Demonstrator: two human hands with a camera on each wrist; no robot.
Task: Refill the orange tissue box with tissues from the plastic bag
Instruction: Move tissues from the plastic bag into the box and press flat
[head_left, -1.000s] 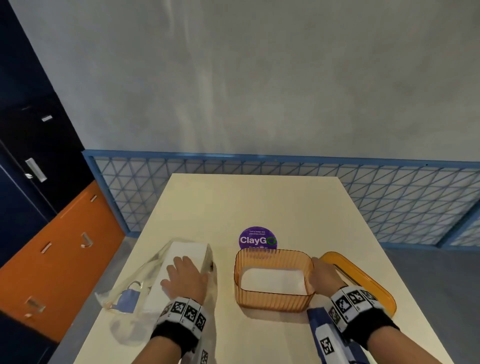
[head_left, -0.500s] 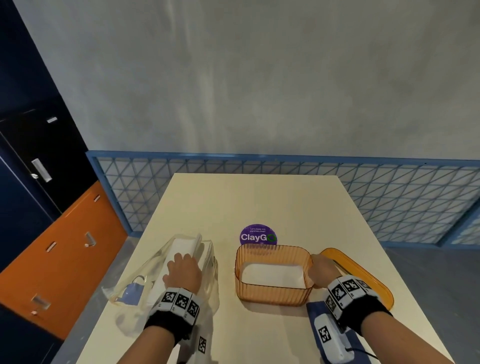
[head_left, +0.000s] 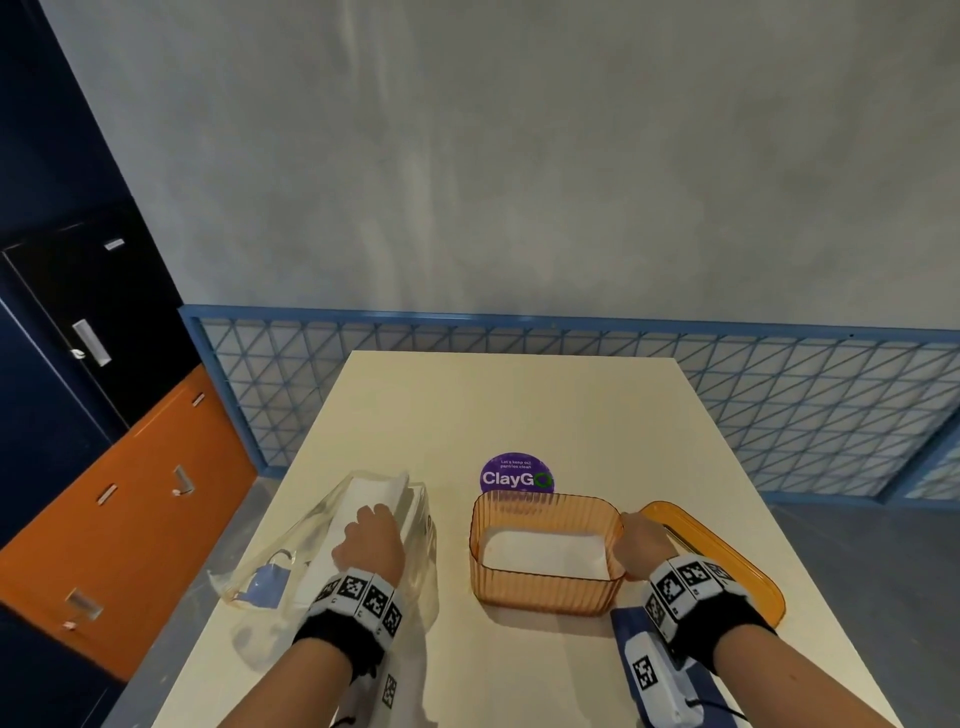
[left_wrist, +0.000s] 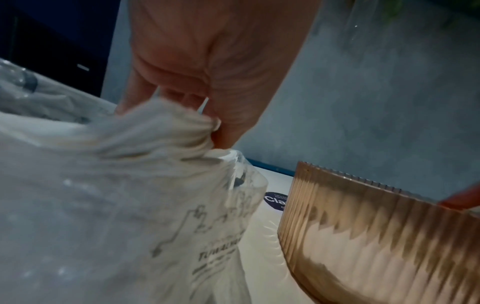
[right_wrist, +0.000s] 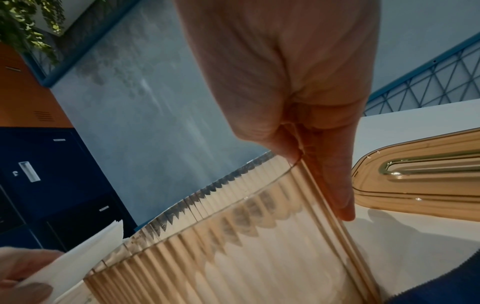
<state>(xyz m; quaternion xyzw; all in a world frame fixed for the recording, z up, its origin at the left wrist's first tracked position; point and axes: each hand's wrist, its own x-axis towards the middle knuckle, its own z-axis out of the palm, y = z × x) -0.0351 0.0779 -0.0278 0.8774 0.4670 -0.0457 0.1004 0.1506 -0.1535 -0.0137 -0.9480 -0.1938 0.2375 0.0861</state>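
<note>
The ribbed orange tissue box (head_left: 545, 582) stands open on the cream table (head_left: 519, 415), a thin layer of white tissues (head_left: 543, 553) at its bottom. My right hand (head_left: 641, 543) pinches its right rim (right_wrist: 298, 162), thumb inside and fingers outside. The clear plastic bag (head_left: 322, 540) lies to the left with a white tissue stack (head_left: 374, 493) in it. My left hand (head_left: 371, 538) is inside the bag and grips a bunch of tissues (left_wrist: 166, 131), lifting their near edge.
The orange lid (head_left: 722, 561) lies flat just right of the box. A purple ClayGo sticker (head_left: 515, 475) is on the table behind it. A blue mesh fence (head_left: 779, 405) runs behind the table; orange and dark cabinets (head_left: 130, 493) stand at left.
My left hand has slid further into the bag and bunched up the top tissues, whose far edge now lifts. The right hand stays on the box rim.
</note>
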